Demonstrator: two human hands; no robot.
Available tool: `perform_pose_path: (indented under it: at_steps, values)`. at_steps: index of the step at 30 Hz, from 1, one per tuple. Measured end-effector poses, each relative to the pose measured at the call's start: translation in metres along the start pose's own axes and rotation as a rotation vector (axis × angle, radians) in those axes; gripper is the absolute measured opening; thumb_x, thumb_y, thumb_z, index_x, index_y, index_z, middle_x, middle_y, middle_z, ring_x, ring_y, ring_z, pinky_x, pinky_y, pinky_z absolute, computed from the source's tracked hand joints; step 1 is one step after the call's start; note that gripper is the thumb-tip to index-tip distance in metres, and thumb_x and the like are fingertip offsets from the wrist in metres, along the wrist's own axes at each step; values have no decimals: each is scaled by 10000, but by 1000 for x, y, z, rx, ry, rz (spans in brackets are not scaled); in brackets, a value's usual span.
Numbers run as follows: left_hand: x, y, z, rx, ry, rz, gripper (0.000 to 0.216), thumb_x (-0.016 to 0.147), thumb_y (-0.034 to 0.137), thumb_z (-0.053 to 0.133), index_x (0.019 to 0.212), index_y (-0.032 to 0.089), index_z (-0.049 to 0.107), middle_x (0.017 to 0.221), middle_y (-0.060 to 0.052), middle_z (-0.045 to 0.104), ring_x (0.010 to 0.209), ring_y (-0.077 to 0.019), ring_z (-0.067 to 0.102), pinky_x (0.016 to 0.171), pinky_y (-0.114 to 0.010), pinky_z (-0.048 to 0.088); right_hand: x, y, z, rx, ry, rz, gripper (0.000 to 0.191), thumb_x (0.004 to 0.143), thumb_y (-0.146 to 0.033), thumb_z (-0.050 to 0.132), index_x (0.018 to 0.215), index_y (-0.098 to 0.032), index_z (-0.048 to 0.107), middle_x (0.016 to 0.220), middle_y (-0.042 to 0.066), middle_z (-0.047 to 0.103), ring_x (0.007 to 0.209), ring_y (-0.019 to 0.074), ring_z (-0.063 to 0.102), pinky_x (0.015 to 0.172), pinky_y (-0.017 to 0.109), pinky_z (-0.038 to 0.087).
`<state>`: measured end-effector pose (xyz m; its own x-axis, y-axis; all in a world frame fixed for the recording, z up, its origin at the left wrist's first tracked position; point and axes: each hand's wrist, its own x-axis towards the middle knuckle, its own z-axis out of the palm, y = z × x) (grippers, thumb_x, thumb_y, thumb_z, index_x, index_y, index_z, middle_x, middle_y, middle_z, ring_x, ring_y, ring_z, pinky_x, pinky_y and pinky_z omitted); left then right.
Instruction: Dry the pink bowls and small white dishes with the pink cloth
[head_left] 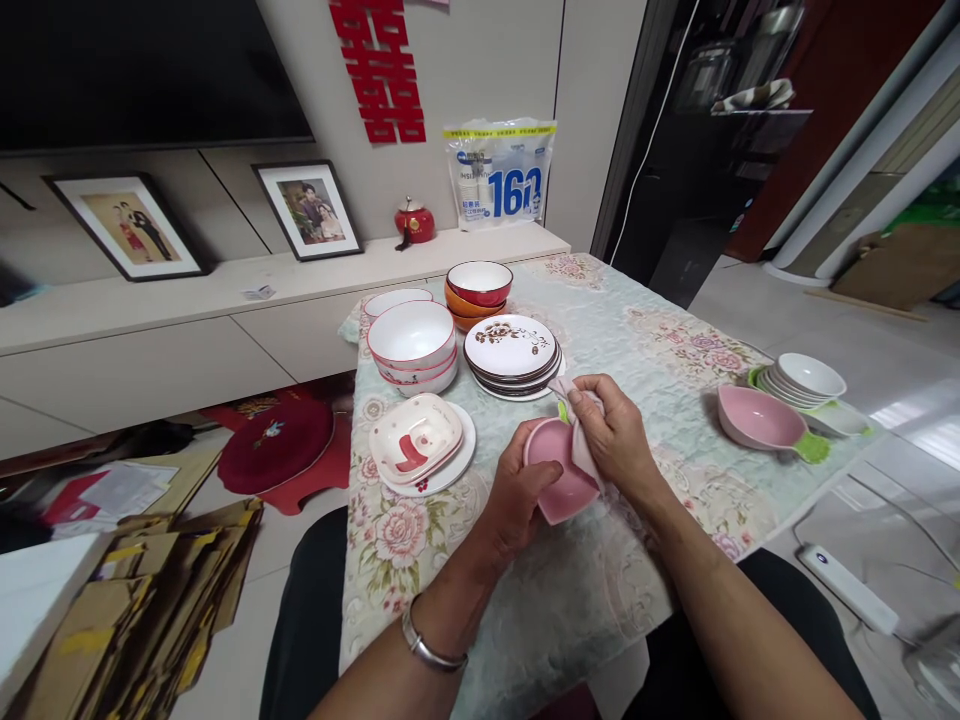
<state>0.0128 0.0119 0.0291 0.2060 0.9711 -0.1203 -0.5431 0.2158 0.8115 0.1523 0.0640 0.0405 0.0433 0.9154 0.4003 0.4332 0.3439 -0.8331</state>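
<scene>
Over the near part of the table (637,325), a pink bowl (562,500) is sitting between both hands, its long axis running near to far, its green handle (562,411) pointing away and its tip facing near. The left hand (525,482) is clasping the left side, thumb pressing inside, other fingers curling mostly out of sight. Equally close, the right hand (616,438) is bunching a pale cloth (587,450) between thumb and curled fingers, the cloth covering the right rim. Stacked plates (512,348) are standing just beyond.
</scene>
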Motion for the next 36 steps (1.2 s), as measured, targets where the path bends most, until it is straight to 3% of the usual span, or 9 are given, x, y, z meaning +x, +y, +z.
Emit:
perform_pose_path:
  at_steps: [5,9,12,16,21,26,30,33,36]
  values:
    - [1,-4,-5,162,-8,34,469,655,152,648,1121,211,637,910,-12,652,794,-163,561,717,-262,454,5,4,-7,215,-31,164,305,945,-450,514,1014,-197,670,854,23,700,781,203,632,708,310,488]
    - [3,-4,-4,61,36,28,411,631,152,625,1039,192,652,839,-11,643,765,-170,561,675,-257,434,2,-1,-5,38,-136,-195,287,962,-383,509,1097,-191,673,1129,94,671,1071,236,608,936,367,463]
    - [3,-3,-3,28,22,-5,413,620,156,628,1030,198,656,824,-11,654,743,-181,568,648,-262,421,-2,-4,0,-152,-164,-337,278,999,-343,439,1030,-189,667,984,98,651,958,220,608,856,351,471]
    - [1,-2,-2,121,12,3,431,616,147,632,1039,213,678,937,-27,690,853,-214,590,717,-281,439,-3,-5,0,-219,-154,-246,327,1018,-372,399,795,-215,580,750,26,585,709,168,553,676,290,424]
    - [0,0,-2,335,-10,82,446,618,111,603,1045,213,685,913,-23,675,810,-205,574,749,-296,446,4,-1,-5,43,-84,88,440,946,-524,472,629,-224,421,577,-43,410,558,128,404,545,264,342]
    - [1,2,-4,309,28,68,465,625,132,621,1079,215,677,960,-30,685,826,-212,584,761,-301,455,9,6,-11,289,-48,403,421,850,-592,556,676,-211,512,589,-33,502,527,130,406,491,263,341]
    - [2,2,-5,142,50,-31,469,614,167,639,1081,208,658,939,-30,672,782,-195,582,716,-289,453,6,4,-12,342,-136,314,399,849,-591,569,837,-196,614,726,3,615,611,151,500,549,264,396]
    - [1,5,-3,71,54,-80,441,604,192,635,1045,189,637,843,-19,642,714,-177,553,646,-273,439,2,0,-10,302,-250,217,400,911,-571,504,769,-202,566,670,-21,535,589,135,448,548,256,370]
    - [0,7,-2,84,98,-110,456,597,197,627,1053,185,619,811,-11,625,664,-163,531,597,-267,421,0,2,-7,120,-250,65,432,945,-530,472,653,-214,435,623,-36,439,590,128,405,559,253,338]
